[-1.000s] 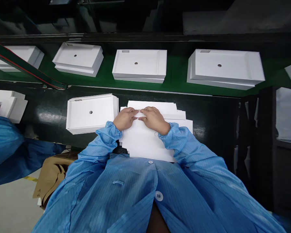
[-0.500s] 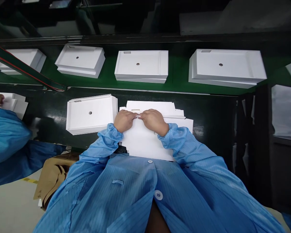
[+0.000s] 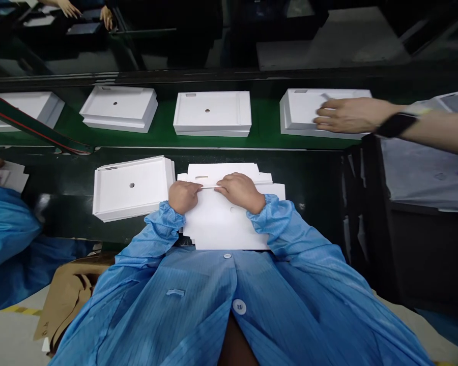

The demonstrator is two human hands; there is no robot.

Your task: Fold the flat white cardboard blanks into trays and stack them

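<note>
Left of centre sits a white tray (image 3: pixel 133 197), then the left hand (image 3: pixel 183 197) pinches a fold of the white card blank (image 3: pixel 223 223) mid-frame, seemingly being creased, the right hand (image 3: pixel 241 192) gripping alongside; even pressure along it seems called for next.

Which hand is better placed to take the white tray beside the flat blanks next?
Probably the left hand: it is close beside the white tray, while the right hand sits farther across the paperboard blank. Both hands are touching the blank, though.
</note>
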